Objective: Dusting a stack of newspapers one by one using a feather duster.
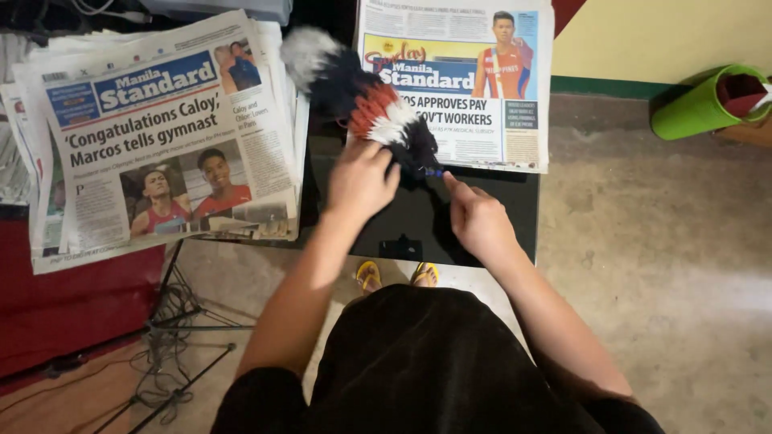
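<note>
Fingers: the left hand [361, 182] is clenched around the lower end of a feather duster [362, 100]; the right hand [480, 219] pinches its blue handle tip [434, 172].
Duster: black, red and white feathers, tilted up and leftward over a black table [498, 210].
Either side: a stack of newspapers [161, 137] at left, a single newspaper [462, 80] at right.
Floor: a green bin [700, 104] lying far right.

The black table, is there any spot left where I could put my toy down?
Yes. The black table is bare under and between the left hand and right hand, below the feather duster. Its far edge is crowded: a newspaper stack left, another newspaper right.
</note>
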